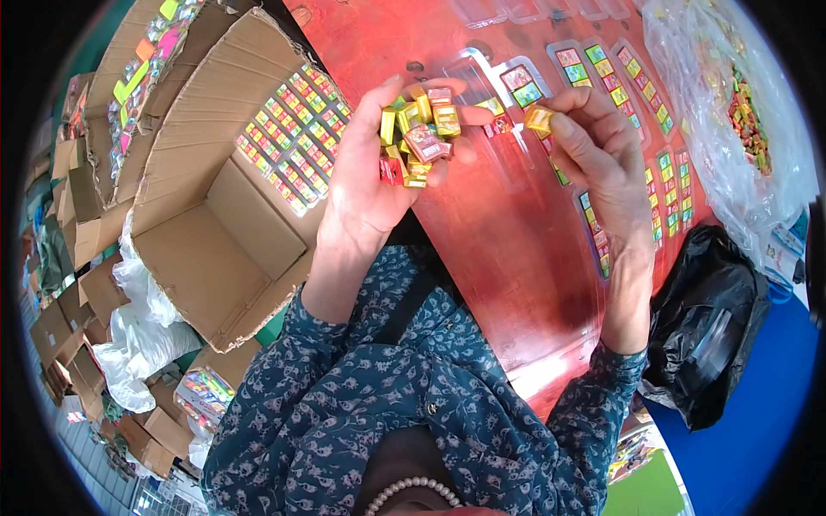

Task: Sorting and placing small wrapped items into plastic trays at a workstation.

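My left hand (360, 176) is cupped palm up over the near edge of the red table (490, 249). Heaped in it are small wrapped candies (422, 142), mostly yellow, with a few red and brownish ones. Between thumb and fingers, my right hand (607, 159) pinches one yellow wrapped candy (539, 119). That candy is just above a narrow clear plastic tray, partly hidden by the hand, with candies (521, 84) in a row. More clear trays of red, green and yellow candies (607, 76) lie beyond and beside the right hand.
On the left stands a large open cardboard box (176, 236) with filled candy trays (297, 142) along its far side. At the far right, a clear plastic bag (693, 52) holds many loose candies. A black plastic bag (710, 344) sits near my right forearm. Clear trays (525, 10) line the far edge.
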### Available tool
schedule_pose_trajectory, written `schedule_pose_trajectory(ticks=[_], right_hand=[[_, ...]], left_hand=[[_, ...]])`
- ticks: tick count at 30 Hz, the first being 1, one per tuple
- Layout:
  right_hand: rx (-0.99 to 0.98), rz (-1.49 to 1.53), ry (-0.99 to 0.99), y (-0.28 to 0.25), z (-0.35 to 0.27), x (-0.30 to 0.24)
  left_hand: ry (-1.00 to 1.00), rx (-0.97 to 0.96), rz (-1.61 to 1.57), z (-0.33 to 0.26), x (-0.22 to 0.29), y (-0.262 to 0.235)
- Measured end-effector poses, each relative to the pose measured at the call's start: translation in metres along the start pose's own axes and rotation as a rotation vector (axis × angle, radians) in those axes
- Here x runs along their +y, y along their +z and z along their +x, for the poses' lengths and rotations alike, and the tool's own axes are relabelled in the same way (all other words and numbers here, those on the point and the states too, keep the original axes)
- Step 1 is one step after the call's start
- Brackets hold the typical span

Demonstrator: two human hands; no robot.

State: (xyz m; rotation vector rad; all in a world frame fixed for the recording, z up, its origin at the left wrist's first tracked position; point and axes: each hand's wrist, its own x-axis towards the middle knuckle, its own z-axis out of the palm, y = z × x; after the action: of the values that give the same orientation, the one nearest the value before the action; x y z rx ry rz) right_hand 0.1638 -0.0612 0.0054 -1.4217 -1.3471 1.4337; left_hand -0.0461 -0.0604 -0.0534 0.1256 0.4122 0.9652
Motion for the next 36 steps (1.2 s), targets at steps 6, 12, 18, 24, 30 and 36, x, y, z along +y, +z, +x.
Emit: schedule_pose_trajectory(ticks=[6,12,18,24,30,36], right_hand=[[-0.109,0.466,0.041,0.005,0.005,-0.002],[-0.122,0.402,0.105,0.021,0.011,-0.007],[-0.118,-0.057,-0.265,0.036,0.009,-0.002],[-0.050,-0.404,-0.377,0.049,0.009,-0.013],[-0.133,-0.405,-0.355,0.050,0.004,-0.017],[-0.114,-0.536,-0.463,0.062,-0.005,-0.029]], left_hand=[[-0.171,-0.079,-0.164,0.003,-0.002,0.001],[-0.132,-0.083,-0.105,0.003,-0.008,0.002],[-0.081,-0.036,0.039,0.001,-0.009,0.005],[-0.118,0.007,-0.010,-0.001,-0.011,0.007],[-0.109,0.020,-0.091,-0.001,-0.013,0.002],[-0.081,0.127,-0.131,0.000,-0.013,0.012]])
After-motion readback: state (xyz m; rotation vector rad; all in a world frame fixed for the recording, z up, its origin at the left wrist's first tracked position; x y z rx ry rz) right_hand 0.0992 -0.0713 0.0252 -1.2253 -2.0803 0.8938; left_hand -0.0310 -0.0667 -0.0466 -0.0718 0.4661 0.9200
